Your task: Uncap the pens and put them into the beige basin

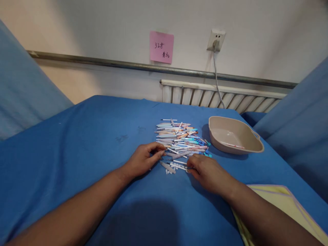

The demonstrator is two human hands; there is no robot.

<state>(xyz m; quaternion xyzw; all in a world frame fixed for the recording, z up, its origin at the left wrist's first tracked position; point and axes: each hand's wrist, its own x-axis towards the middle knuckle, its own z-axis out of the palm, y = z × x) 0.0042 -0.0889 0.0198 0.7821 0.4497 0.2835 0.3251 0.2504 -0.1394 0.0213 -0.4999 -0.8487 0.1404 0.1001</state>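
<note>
Head view: left hand [145, 159] and right hand [206, 172] curl at pens [176, 139] heaped between and beyond them; I can't tell if either pinches one. A basin [227, 131] sits beyond the right hand, rightward.

There is a wide surface of blue, slightly wrinkled cloth [89, 136]. On it are lying a heap of slim multicoloured pens [176, 140], small white pieces [168, 172], a beige rounded plastic basin [244, 135] and a yellow cloth with purple edging [274, 198].

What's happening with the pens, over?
Left hand at left edge of pens, right hand at their near right; grips unclear. Pens heaped on blue sheet. Tan basin beside them, not blocking.
</note>
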